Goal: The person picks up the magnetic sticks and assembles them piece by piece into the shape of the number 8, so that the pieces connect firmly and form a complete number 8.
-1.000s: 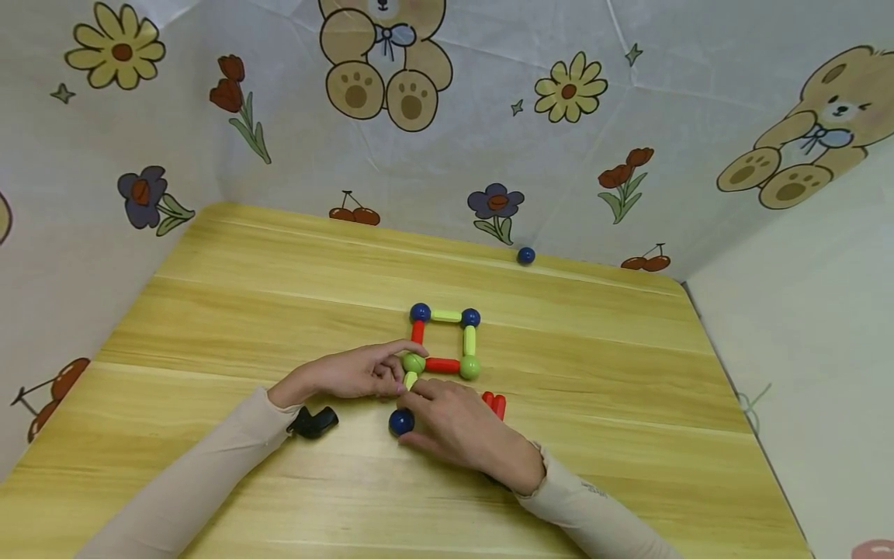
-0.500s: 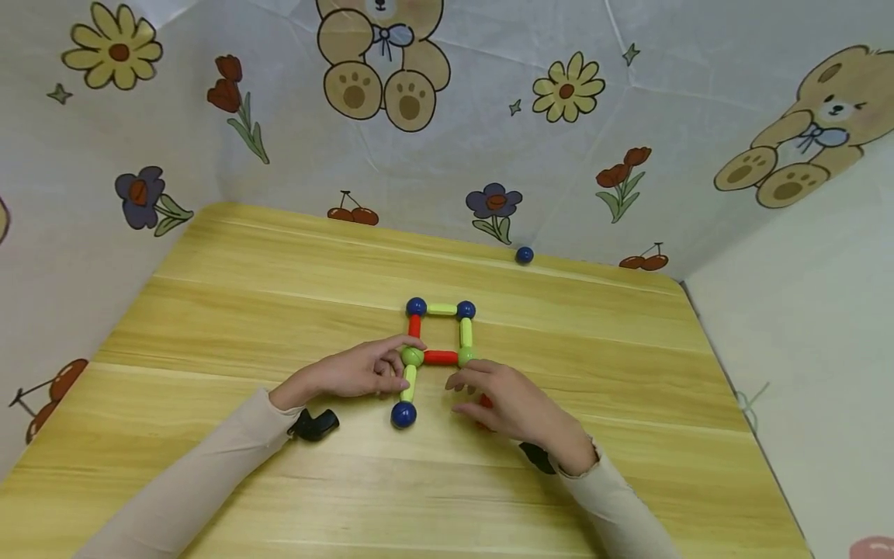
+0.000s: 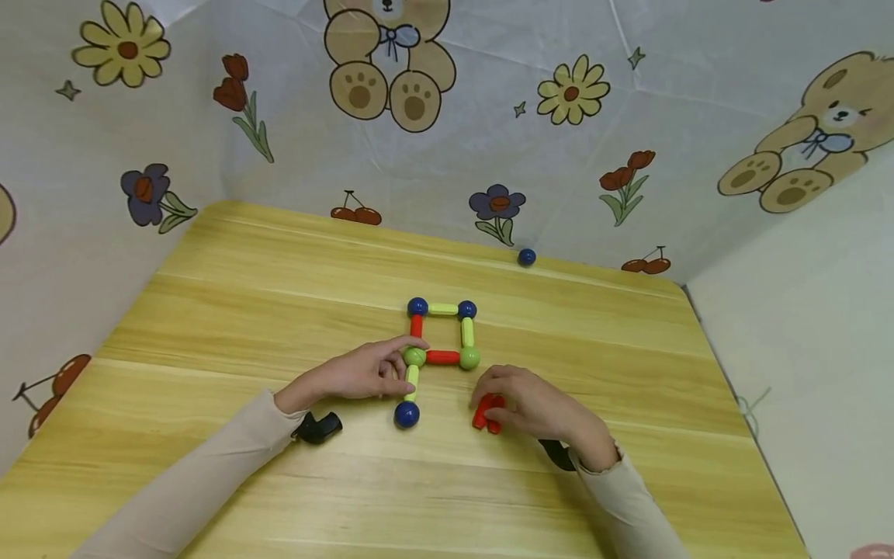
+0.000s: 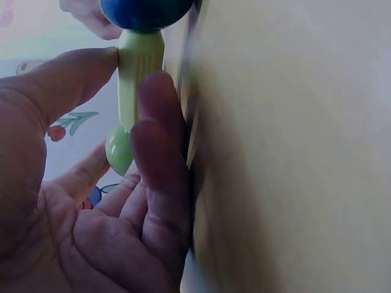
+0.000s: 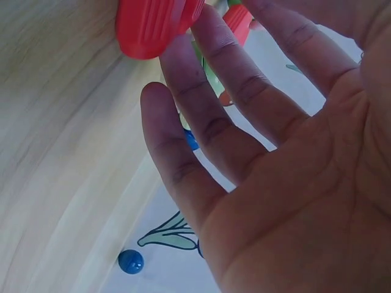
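Note:
A square of magnetic building rods and balls lies on the table, with blue balls (image 3: pixel 417 307) at its far corners and green balls (image 3: pixel 469 358) at its near ones. From its near left corner a yellow-green rod (image 3: pixel 412 382) runs toward me to a blue ball (image 3: pixel 407 414). My left hand (image 3: pixel 349 373) pinches this rod between thumb and fingers, its index finger reaching over the corner's green ball (image 4: pixel 120 150). Right of the square, my right hand (image 3: pixel 545 405) has thumb and fingertips on two red magnetic rods (image 3: pixel 494 426), seemingly pinching the left one; the contact is partly hidden.
A single blue ball (image 3: pixel 527 257) sits at the table's back edge, by the patterned cloth (image 3: pixel 433 163). Black wrist-worn pieces (image 3: pixel 321 428) show below both wrists. Another cloth-covered wall (image 3: pixel 803 326) borders the table's right side.
My right hand has left the yellow-green rod and blue ball and moved right onto the red rods, which now splay apart. The square shifted slightly away; my left hand stays at its corner.

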Motion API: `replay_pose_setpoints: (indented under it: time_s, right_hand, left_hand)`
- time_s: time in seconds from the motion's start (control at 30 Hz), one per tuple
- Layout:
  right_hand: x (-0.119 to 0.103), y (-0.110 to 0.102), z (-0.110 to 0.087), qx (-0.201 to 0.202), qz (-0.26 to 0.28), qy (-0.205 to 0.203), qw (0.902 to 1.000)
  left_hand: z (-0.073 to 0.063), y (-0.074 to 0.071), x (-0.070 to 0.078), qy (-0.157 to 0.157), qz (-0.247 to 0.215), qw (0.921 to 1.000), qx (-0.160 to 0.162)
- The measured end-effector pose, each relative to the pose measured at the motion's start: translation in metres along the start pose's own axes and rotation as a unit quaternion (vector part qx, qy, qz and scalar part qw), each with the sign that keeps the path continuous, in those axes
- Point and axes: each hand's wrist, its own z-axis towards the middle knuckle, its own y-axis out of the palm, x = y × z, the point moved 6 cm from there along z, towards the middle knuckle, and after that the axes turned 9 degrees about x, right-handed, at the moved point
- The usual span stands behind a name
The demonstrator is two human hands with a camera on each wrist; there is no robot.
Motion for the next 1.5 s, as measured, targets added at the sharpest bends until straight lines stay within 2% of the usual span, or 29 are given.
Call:
replay_pose_setpoints:
  time_s: [0.2,0.5,0.67,1.1,1.33,1.5]
  right_hand:
    - [0.0,0.002,0.002,-0.002,0.003,0.004,1.0]
    - [0.001,0.009,0.005,-0.001,-0.022,0.024,0.9995]
    - [-0.004,0.012,0.008,0.013,-0.039,0.016,0.9991]
    - [-0.025,0.02,0.013,0.03,-0.021,-0.024,0.999]
    - [-0.032,0.029,0.014,0.01,-0.012,-0.025,0.9996]
    - [-0.036,0.032,0.015,0.014,-0.017,-0.032,0.9993]
  left_hand:
    - [0.0,0.0,0.0,0.0,0.001,0.9999,0.017]
    - [0.001,0.001,0.0,-0.007,0.015,0.9994,0.029]
    - [0.001,0.0,-0.001,-0.009,0.015,0.9995,0.028]
    - [0.001,0.0,0.0,-0.004,0.015,0.9995,0.029]
    - [0.002,0.0,-0.001,-0.002,0.013,0.9995,0.029]
    - [0.002,0.0,0.0,-0.003,0.011,0.9996,0.027]
